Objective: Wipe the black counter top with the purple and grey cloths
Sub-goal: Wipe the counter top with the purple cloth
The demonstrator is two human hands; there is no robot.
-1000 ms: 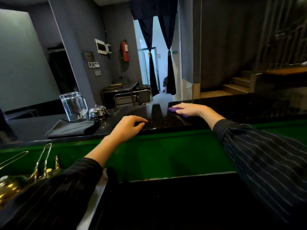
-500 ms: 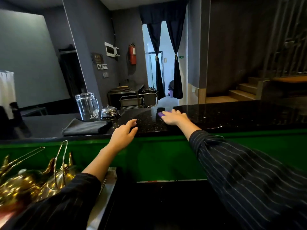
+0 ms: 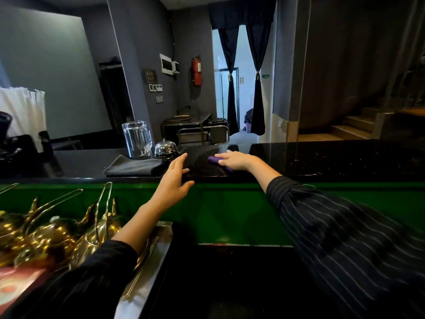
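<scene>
A glossy black counter top (image 3: 322, 157) runs across the middle of the view above a green front panel. My right hand (image 3: 236, 160) lies flat on it, pressing down a purple cloth (image 3: 213, 160) that shows only at the fingertips. A folded grey cloth (image 3: 135, 167) rests on the counter to the left. My left hand (image 3: 176, 180) hovers with fingers spread at the counter's near edge, just right of the grey cloth, holding nothing.
An upturned glass jug (image 3: 137, 139) and a chrome service bell (image 3: 165, 147) stand behind the grey cloth. Several brass teapots (image 3: 57, 236) crowd a lower shelf at left beside a steel tray (image 3: 147, 279). Stairs rise at the far right.
My right hand has slid the purple cloth leftward along the counter. My left hand has lifted off the counter edge and opened, moving toward the grey cloth.
</scene>
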